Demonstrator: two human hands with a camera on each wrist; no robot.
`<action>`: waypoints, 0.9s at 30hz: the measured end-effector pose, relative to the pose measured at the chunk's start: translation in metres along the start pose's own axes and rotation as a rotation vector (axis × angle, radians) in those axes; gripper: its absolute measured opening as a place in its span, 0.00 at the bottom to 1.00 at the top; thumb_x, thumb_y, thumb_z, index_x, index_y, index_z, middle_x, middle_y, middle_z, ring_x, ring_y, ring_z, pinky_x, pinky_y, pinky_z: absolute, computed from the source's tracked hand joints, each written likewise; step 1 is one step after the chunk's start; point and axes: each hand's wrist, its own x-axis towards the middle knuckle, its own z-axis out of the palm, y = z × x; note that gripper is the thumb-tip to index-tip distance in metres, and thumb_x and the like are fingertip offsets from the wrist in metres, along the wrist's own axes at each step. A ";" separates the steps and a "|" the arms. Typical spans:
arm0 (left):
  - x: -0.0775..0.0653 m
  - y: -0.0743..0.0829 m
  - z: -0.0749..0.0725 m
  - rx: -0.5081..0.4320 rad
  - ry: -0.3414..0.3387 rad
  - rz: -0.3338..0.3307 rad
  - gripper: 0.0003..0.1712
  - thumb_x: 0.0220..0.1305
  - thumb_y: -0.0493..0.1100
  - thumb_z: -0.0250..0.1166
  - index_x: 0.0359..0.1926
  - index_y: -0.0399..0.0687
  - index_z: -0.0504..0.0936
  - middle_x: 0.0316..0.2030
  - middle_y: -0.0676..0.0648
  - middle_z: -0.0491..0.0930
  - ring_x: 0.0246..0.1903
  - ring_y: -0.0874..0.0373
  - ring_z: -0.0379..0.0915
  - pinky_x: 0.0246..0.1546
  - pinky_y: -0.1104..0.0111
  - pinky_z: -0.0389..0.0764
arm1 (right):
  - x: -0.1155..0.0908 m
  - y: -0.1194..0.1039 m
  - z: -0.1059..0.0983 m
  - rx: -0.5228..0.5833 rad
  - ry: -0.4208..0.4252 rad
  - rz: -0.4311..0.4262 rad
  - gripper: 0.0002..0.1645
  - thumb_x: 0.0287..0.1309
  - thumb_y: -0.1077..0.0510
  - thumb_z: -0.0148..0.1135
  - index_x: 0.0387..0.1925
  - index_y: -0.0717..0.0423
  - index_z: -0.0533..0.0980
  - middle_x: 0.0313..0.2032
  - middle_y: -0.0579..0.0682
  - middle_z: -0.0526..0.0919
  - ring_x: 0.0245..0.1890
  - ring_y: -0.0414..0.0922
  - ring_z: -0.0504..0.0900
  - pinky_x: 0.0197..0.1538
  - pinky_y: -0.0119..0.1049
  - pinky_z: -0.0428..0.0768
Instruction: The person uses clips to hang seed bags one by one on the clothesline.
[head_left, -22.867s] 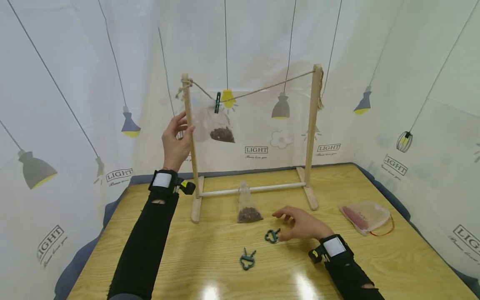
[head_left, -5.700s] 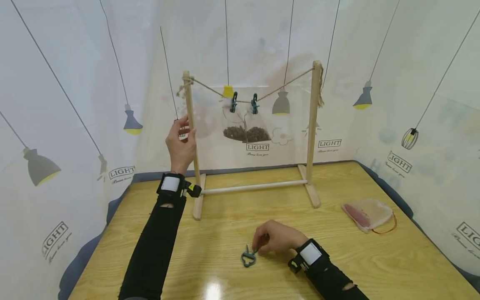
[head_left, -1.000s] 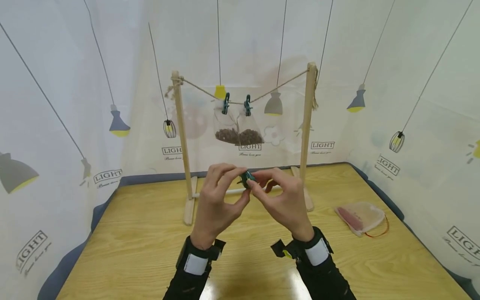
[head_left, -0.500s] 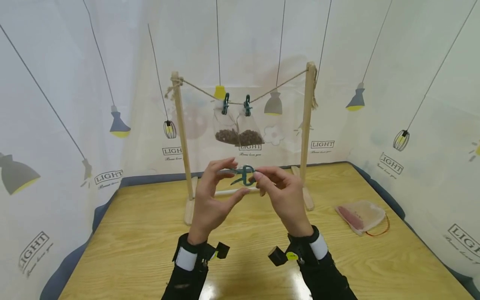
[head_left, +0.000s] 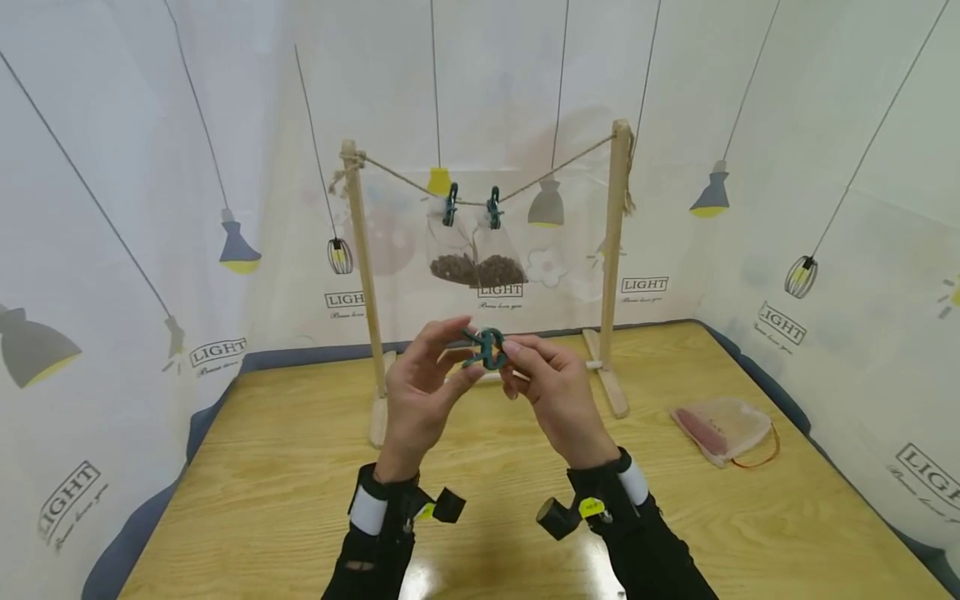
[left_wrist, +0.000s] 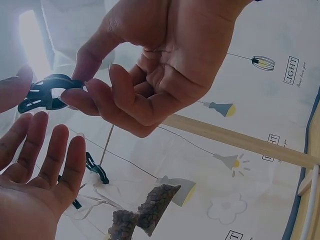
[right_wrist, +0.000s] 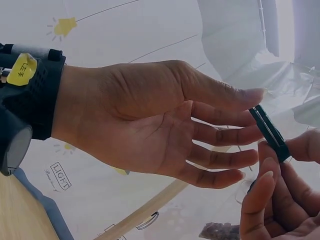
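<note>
A dark green plastic spring clip (head_left: 488, 350) is held between the two hands in front of the stand. My right hand (head_left: 562, 398) pinches its rounded end. My left hand (head_left: 418, 400) has the thumb and a finger on its two prongs, as the right wrist view shows with the clip (right_wrist: 270, 132) edge-on. Behind them, a wooden stand (head_left: 615, 242) carries a sagging rope (head_left: 558, 173). From the rope hang two clear bags of dark brown bits, a left bag (head_left: 452, 267) and a right bag (head_left: 500, 270), each under a green clip.
A pale drawstring pouch (head_left: 723, 432) with something pinkish inside lies at the right of the wooden table (head_left: 300, 475). The stand's white crossbar is partly hidden behind the hands. A lamp-printed cloth (head_left: 262, 150) encloses the table at the back and sides.
Earlier, one bag hung and another stood on the table; both hang now. The last clip has left the table. Within the last half second, my left thumb and finger have come together on its prongs.
</note>
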 end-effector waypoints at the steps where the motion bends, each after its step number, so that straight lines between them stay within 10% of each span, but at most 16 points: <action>1: 0.000 0.000 0.000 -0.009 0.001 0.001 0.35 0.67 0.42 0.70 0.65 0.22 0.70 0.54 0.51 0.79 0.57 0.60 0.77 0.59 0.62 0.83 | 0.000 0.000 0.000 0.006 -0.006 0.007 0.09 0.75 0.55 0.59 0.42 0.51 0.84 0.33 0.44 0.82 0.28 0.39 0.74 0.32 0.32 0.75; 27: -0.001 0.006 -0.008 0.035 0.107 0.000 0.24 0.66 0.38 0.71 0.52 0.18 0.77 0.48 0.53 0.85 0.47 0.59 0.83 0.57 0.61 0.85 | 0.002 0.006 -0.002 -0.037 -0.048 0.077 0.13 0.75 0.55 0.57 0.53 0.58 0.80 0.38 0.45 0.82 0.37 0.38 0.80 0.38 0.30 0.81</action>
